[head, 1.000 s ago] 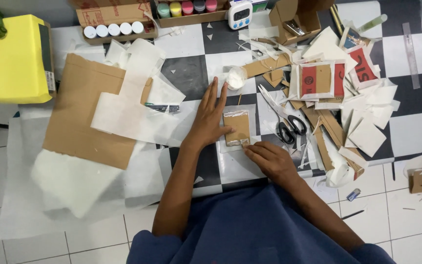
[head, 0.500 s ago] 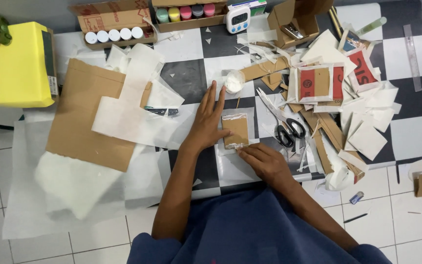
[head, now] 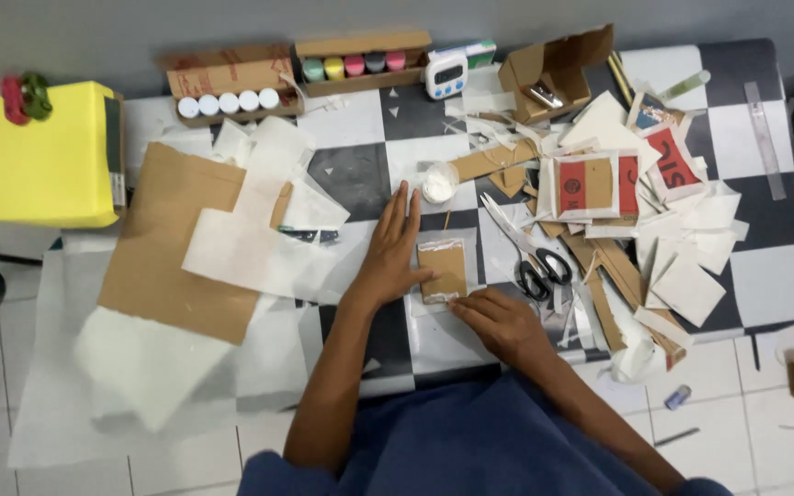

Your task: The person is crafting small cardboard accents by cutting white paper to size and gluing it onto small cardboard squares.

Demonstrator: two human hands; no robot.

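A small brown cardboard rectangle lies on a white sheet on the checkered table, straight ahead of me. My left hand rests flat with fingers spread, just left of the card and touching its left edge. At the card's lower edge, my right hand presses down with its fingertips. Neither hand holds anything lifted.
Black-handled scissors lie right of the card. A small white cup stands behind it. Large brown cardboard and white paper sheets cover the left. Card scraps pile at right. Paint pot boxes, a timer, a yellow box.
Both hands stay at the small card. The view has shifted slightly; my right hand's fingers have edged along the card's bottom edge.
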